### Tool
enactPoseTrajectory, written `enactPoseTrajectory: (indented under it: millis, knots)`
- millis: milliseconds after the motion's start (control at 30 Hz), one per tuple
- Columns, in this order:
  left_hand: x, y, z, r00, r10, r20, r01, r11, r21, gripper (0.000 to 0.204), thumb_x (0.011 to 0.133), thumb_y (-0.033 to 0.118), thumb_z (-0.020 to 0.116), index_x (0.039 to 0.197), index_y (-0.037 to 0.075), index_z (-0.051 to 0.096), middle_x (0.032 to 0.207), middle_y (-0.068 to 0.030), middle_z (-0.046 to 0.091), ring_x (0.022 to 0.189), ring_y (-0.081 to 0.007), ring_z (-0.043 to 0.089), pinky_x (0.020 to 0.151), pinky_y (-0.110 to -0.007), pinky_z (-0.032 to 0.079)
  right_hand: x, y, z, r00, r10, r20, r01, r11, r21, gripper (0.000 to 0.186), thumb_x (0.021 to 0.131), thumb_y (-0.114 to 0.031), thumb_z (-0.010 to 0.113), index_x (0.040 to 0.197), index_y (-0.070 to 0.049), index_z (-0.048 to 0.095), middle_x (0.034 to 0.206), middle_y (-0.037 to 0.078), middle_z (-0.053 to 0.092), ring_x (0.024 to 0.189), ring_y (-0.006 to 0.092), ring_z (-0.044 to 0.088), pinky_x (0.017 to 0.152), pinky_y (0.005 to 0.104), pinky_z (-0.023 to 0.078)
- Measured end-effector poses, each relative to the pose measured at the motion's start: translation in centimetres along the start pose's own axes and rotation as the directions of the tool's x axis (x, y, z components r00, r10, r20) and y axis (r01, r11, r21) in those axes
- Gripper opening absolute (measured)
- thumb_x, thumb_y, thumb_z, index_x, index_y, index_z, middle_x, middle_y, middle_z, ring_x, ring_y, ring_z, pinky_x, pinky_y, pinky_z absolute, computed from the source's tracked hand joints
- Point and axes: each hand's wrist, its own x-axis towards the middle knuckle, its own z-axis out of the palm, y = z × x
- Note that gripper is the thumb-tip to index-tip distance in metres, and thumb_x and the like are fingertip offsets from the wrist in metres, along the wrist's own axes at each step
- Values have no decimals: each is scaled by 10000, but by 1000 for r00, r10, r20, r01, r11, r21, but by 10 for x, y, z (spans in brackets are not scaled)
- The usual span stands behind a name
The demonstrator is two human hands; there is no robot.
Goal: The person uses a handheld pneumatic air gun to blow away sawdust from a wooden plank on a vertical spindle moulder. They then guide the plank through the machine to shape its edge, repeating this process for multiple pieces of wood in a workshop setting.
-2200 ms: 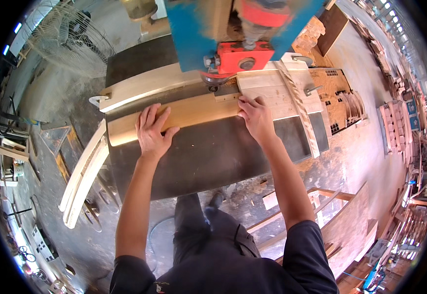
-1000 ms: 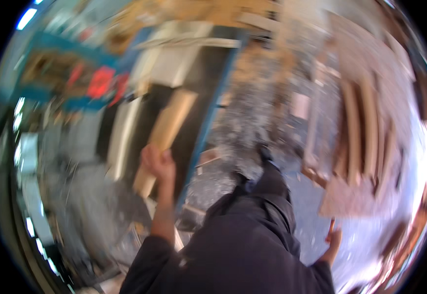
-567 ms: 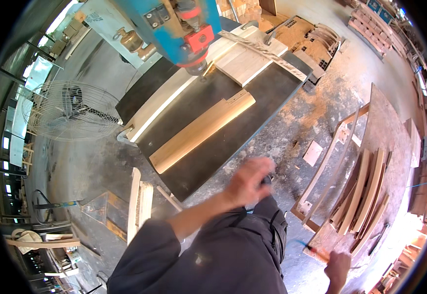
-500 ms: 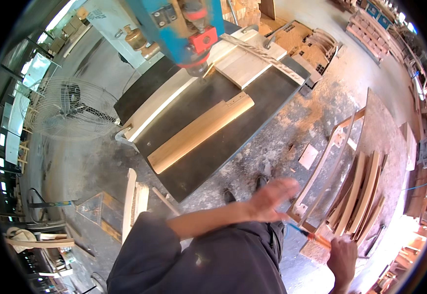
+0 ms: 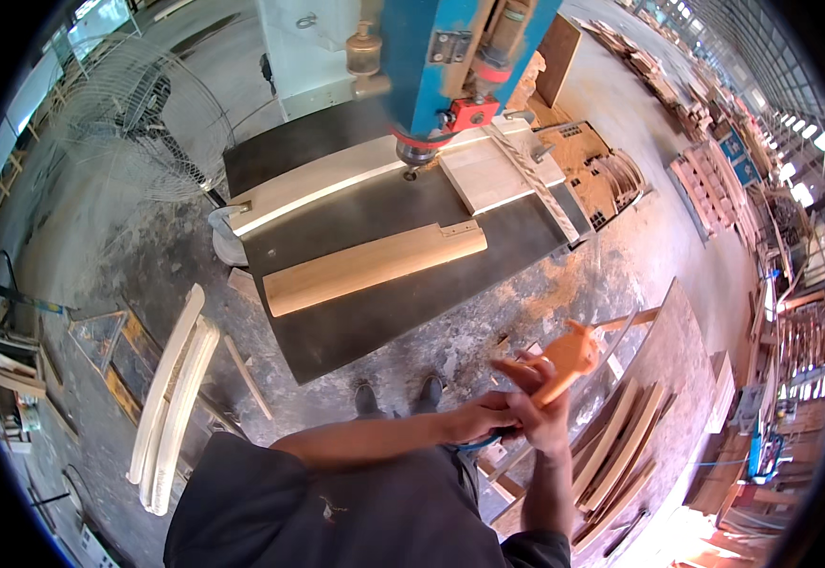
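Orange tool (image 5: 569, 360) tilts, gripped in right hand (image 5: 545, 424), left fingers (image 5: 484, 415) curled beside.

On the dark tabletop (image 5: 346, 327): notched board (image 5: 375, 270); curved rail (image 5: 327, 186); pale panel (image 5: 479, 180).

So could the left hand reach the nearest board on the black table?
Probably yes: nothing stands between the left hand and the board, though that hand seems busy beside the right hand.
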Motion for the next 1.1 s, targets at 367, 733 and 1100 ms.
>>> enactPoseTrajectory:
  millis: [367,733,1100]
  knots:
    - [-82,136,-55,713,680,-171,409,-204,890,471,894,208,793,1303,31,641,1307,-161,649,1174,-312,667,986,-411,546,106,64,16,1000,-15,1,15,998,-64,438,982,42,606,1403,10,488,1209,96,656,1086,165,635,970,327,519]
    - [-118,205,-144,671,741,16,658,-606,447,646,898,458,757,1448,153,607,1482,-187,520,1394,-386,466,1210,-576,321,138,79,16,999,37,35,16,416,-909,328,1022,-210,626,1264,-11,527,954,328,700,931,548,668,772,599,522]
    - [-120,206,-141,658,752,41,661,-603,447,590,905,421,735,1409,137,618,1454,-188,548,1372,-393,483,1208,-579,323,75,58,-38,961,144,-238,-277,434,-857,295,1019,-149,625,1266,11,606,873,190,734,701,278,716,595,412,541]
